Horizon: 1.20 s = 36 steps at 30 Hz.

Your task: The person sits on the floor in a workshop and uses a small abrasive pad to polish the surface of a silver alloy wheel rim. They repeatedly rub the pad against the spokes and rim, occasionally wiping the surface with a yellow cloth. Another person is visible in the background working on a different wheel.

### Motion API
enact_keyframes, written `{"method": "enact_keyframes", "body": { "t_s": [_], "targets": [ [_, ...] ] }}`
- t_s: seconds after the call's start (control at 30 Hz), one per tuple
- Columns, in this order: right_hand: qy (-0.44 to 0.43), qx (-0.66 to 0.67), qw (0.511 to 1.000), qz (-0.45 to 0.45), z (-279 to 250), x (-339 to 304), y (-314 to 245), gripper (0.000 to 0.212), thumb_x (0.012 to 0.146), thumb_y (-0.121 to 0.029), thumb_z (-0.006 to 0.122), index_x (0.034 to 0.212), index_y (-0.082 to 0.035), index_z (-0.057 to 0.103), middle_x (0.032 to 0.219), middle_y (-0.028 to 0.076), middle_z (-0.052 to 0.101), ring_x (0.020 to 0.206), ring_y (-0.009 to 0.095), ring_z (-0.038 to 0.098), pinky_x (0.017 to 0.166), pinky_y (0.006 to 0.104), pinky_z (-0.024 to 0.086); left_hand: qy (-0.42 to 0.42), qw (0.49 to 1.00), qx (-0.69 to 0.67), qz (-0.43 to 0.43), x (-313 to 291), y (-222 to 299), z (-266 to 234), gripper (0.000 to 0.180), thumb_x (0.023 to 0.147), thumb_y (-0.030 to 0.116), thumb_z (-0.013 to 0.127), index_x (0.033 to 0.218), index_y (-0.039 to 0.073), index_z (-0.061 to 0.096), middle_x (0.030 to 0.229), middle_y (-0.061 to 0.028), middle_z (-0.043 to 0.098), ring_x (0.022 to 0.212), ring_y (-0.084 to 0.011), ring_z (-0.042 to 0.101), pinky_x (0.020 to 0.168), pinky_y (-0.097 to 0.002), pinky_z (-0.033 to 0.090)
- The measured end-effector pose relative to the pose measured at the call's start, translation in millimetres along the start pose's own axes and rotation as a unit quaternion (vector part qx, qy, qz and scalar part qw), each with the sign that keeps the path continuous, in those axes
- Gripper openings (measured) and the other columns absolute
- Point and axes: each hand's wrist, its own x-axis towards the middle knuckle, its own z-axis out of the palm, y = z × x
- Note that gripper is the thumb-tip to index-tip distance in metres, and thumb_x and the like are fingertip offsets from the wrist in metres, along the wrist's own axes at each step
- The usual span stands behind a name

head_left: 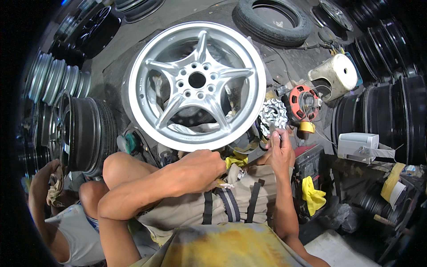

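Note:
A large silver alloy wheel (pixel 155 116) with five spokes lies face up in front of me. My left hand (pixel 202 171) is a closed fist at the wheel's near edge, over my lap. From below its fingers pokes a small pale-ended piece (pixel 226 185), too little of it showing to name. To the right of the wheel, my right hand (pixel 280 149) is closed in a pinch, thumb up, on a thin narrow piece (pixel 272 130). Just beyond those fingers is a shiny, chrome-patterned round object (pixel 274 111). A yellow cloth (pixel 236 159) sits between the hands.
A red reel (pixel 304 102), yellow tape roll (pixel 307 127) and white stool (pixel 338 73) stand right. A tyre (pixel 273 22) lies beyond. A green sander (pixel 126 143) is left, near a tyred wheel (pixel 86 133). Another person's hand (pixel 53 171) is far left. Stacked rims (pixel 382 115) line the right.

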Motion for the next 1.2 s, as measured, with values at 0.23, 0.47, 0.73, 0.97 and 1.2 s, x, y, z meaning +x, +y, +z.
{"method": "enact_keyframes", "body": {
  "t_s": [0.23, 0.47, 0.73, 0.97, 1.2],
  "targets": [
    [-0.005, -0.1, 0.994, 0.038, -15.5, -8.2, 0.1, 0.024, 0.105, -0.022, 0.057, 0.115, -0.001, 0.063, 0.095, 0.004, 0.065, 0.082, 0.009, 0.057, 0.074, 0.0243, 0.047, 0.009, 1.0, -0.005, 0.027, 14.9, 0.8, 5.2, 0.004, 0.071, -0.004, 0.064, 0.073, -0.006, 0.067, 0.075, -0.0266, 0.066, 0.078, -0.0431, 0.069, 0.067, -0.0476, 0.055],
    [-0.013, -0.163, 0.985, -0.056, 1.2, 1.3, -9.0, 0.026, 0.102, -0.018, 0.061, 0.116, 0.003, 0.066, 0.103, 0.009, 0.065, 0.097, 0.018, 0.06, 0.089, 0.0322, 0.048, 0.06, 0.996, 0.02, 0.068, -9.9, 6.9, 5.5, 0.006, 0.069, -0.003, 0.066, 0.072, -0.002, 0.071, 0.07, -0.0209, 0.068, 0.075, -0.0378, 0.071, 0.067, -0.0435, 0.058],
    [-0.007, -0.113, 0.994, -0.005, 9.9, -9.9, -1.7, 0.025, 0.103, -0.015, 0.059, 0.121, 0.002, 0.064, 0.109, 0.007, 0.065, 0.1, 0.013, 0.059, 0.09, 0.027, 0.047, 0.111, 0.99, 0.051, 0.063, -58.2, 8.7, 8.2, 0.004, 0.069, 0.002, 0.069, 0.071, 0.002, 0.072, 0.071, -0.0157, 0.069, 0.072, -0.0299, 0.073, 0.063, -0.038, 0.058],
    [-0.005, -0.066, 0.998, -0.023, 16.6, -5.0, -10.5, 0.025, 0.104, -0.014, 0.059, 0.123, 0.002, 0.062, 0.108, 0.004, 0.063, 0.097, 0.009, 0.057, 0.087, 0.0238, 0.047, 0.098, 0.993, 0.017, 0.058, -89.0, 4.9, 15.3, 0.005, 0.067, 0.003, 0.069, 0.07, 0.0, 0.072, 0.068, -0.0155, 0.067, 0.07, -0.03, 0.072, 0.058, -0.0378, 0.056],
    [-0.036, -0.079, 0.994, -0.071, 39.2, -8.6, -26.4, 0.025, 0.101, -0.006, 0.06, 0.125, 0.004, 0.061, 0.112, 0.006, 0.06, 0.099, 0.01, 0.058, 0.089, 0.024, 0.048, 0.137, 0.989, 0.0, 0.061, -101.5, 0.5, 40.3, 0.006, 0.066, 0.003, 0.069, 0.069, -0.001, 0.071, 0.067, -0.0175, 0.065, 0.068, -0.032, 0.071, 0.057, -0.0382, 0.056]
  ]
}}
